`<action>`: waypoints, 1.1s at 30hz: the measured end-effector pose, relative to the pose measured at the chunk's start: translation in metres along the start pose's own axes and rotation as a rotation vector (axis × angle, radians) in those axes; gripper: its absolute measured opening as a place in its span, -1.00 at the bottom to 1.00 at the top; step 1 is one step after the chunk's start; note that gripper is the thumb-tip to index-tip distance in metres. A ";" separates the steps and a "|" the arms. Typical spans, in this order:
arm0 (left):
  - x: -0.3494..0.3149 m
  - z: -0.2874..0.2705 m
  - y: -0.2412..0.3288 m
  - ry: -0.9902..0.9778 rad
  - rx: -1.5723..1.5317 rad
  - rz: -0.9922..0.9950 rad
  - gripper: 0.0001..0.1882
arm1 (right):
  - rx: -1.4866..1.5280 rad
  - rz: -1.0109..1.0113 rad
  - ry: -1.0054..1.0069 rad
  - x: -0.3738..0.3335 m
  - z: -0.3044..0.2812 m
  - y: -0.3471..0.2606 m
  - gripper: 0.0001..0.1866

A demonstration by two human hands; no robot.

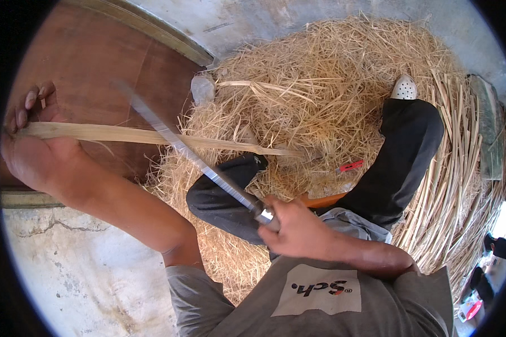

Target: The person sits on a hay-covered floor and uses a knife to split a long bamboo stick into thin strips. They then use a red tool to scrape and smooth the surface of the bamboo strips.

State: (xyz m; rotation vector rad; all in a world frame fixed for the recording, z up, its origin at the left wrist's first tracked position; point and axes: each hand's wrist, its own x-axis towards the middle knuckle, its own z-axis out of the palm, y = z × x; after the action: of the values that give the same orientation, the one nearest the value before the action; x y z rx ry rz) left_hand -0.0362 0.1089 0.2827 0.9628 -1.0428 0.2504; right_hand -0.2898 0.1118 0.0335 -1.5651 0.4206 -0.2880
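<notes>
My left hand (34,149) is stretched out at the far left, holding the thick end of a bamboo strip (112,133). Pale and flat, the strip runs rightward and narrows to a point above the shavings between my legs. In my right hand (298,226), in front of my chest, is the dark handle of a long knife (211,175). Its blade slants up and left, crossing the strip in view; whether the two touch I cannot tell. The blade's tip is smeared by motion.
Straw-like shavings (320,67) heap around my legs. Long pale strips (452,157) are piled at the right. Among the shavings lies a small red object (351,166), with an orange piece (323,200) by my thigh. A whitish block (203,90) stands beside the brown door (90,62).
</notes>
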 end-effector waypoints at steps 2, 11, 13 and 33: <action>-0.002 0.005 0.000 0.017 0.023 0.005 -0.74 | 0.007 -0.026 -0.041 0.006 -0.003 -0.007 -0.70; 0.006 -0.023 -0.004 -0.047 -0.048 0.016 -0.73 | -0.135 0.030 0.054 0.014 0.008 0.041 -0.71; -0.001 -0.013 0.001 -0.008 -0.012 0.027 -0.72 | -0.115 -0.034 0.045 0.013 0.006 0.024 -0.71; 0.014 -0.043 0.000 -0.043 -0.051 -0.040 -0.65 | -0.186 0.166 0.090 0.025 0.008 0.116 -0.75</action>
State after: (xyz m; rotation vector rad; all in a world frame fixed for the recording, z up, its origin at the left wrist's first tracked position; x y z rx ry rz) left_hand -0.0025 0.1392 0.2874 0.9459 -1.0636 0.1697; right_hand -0.2738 0.1074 -0.0840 -1.6908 0.6593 -0.1952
